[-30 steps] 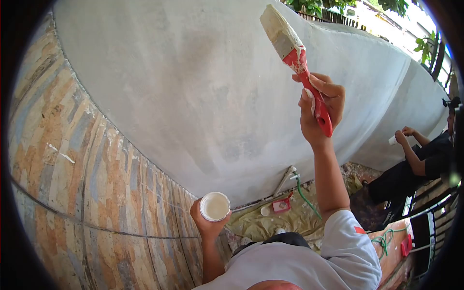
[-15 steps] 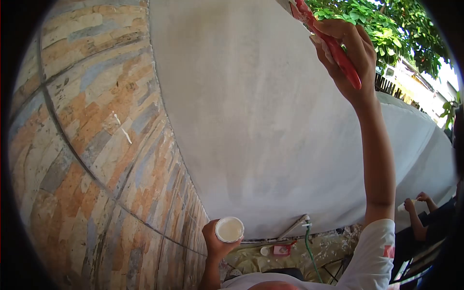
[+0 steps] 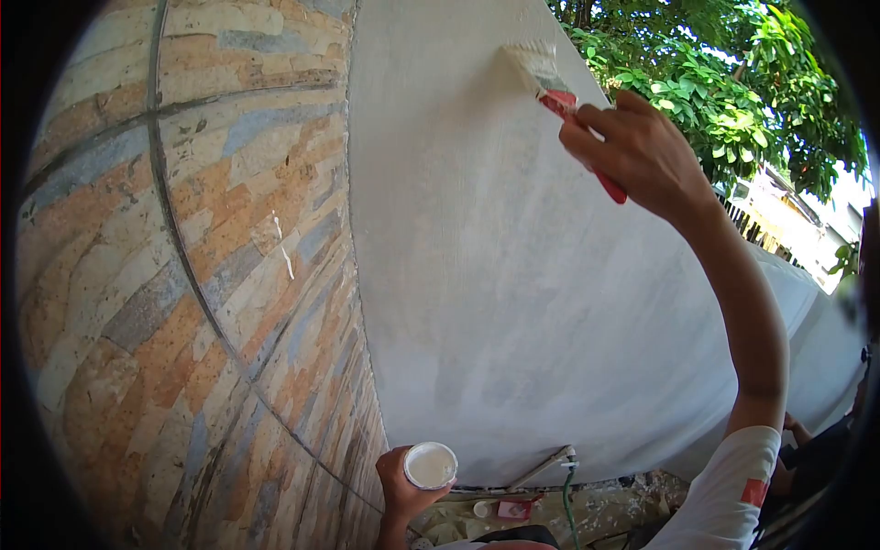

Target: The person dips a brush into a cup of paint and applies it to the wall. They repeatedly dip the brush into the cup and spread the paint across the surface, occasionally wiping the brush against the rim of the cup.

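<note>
Right hand [image 3: 642, 151] closed on red-handled brush [image 3: 550, 82], bristles on grey wall [image 3: 513, 302] at frame top, left hand [image 3: 403, 486] wrapped round paint cup [image 3: 430, 465] bottom centre; upper wall looks whiter, lower part patchy, approx. half left.

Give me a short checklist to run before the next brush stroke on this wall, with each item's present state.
1. Right hand grips the red-handled brush: ok.
2. Bristles meet the grey wall: ok, tip lies against the plaster.
3. Left hand holds the paint cup upright: ok.
4. Paint in the cup: ok, white fill shows.
5. Paint load on the bristles: cannot tell.
6. Stone cladding free of fresh paint: not ok, white streaks show.
</note>
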A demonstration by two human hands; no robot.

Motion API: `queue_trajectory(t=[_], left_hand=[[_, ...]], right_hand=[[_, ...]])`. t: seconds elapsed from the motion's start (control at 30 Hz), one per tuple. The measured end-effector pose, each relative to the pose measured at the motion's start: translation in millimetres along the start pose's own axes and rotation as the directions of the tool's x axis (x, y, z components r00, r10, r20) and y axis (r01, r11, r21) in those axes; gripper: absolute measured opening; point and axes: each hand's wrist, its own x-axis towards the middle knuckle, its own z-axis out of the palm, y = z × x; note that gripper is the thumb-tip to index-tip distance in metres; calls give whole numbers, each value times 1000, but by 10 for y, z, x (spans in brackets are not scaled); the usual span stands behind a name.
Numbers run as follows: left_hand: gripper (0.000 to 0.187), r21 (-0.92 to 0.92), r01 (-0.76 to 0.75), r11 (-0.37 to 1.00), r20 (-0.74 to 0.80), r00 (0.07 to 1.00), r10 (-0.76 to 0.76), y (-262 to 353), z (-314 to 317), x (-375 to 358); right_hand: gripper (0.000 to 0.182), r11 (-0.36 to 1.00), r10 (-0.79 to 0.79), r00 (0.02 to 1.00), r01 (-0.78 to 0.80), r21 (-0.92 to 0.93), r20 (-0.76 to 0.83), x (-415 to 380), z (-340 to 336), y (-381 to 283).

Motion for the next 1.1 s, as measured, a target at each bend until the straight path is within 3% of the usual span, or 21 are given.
queue_trajectory(t=[0.1, 0.23, 0.3, 0.37, 0.43, 0.47, 0.53, 0.63, 0.7, 0.77, 0.87, 1.03, 1.1], left_hand=[[72, 55, -42, 998, -34, 998, 44, 32, -34, 9], [77, 125, -38, 991, -42, 998, 44, 16, -32, -23], [78, 80, -32, 996, -30, 999, 34, -65, 6, -64], [78, 120, -40, 992, -35, 998, 44, 37, -2, -32], [78, 160, -51, 986, -38, 998, 58, 42, 6, -36], [78, 101, -37, 994, -8, 999, 38, -17, 32, -61], [79, 36, -25, 999, 22, 999, 24, -57, 52, -103], [78, 50, -16, 999, 32, 999, 14, -42, 49, -165], [74, 29, 17, 999, -23, 1000, -17, -46, 58, -196], [75, 42, 21, 999, -30, 999, -20, 23, 2, -188], [76, 36, 31, 999, -33, 999, -30, 20, -52, -195], [78, 38, 15, 999, -86, 996, -12, -83, -34, -266], [94, 48, -20, 999, 0, 1000, 20, -78, -45, -268]], right_hand=[[9, 985, -129, 988, 118, 128, 80, -160, -152, -340], [8, 967, -44, 999, 34, 254, 31, -20, -499, -217], [18, 994, 13, 998, -6, 112, -59, 237, -626, 6], [21, 997, -80, 969, 82, -2, -236, 476, -463, 358], [18, 998, 13, 998, -16, -54, -68, 699, -464, 496], [18, 998, 10, 998, -13, -57, -66, 719, -429, 538], [17, 989, -148, 962, 141, -48, -229, 686, -282, 563], [15, 998, 5, 999, -8, 56, 50, 401, -218, 132], [8, 991, -27, 981, 1, 136, 190, 111, -222, -238], [8, 962, -125, 964, 60, 268, 233, -166, -298, -508], [9, 952, -57, 990, 14, 306, 132, -322, -480, -580], [14, 995, 99, 995, -98, 28, -4, -64, -567, 123], [12, 994, 109, 994, -109, 6, 10, -83, -485, 201]])
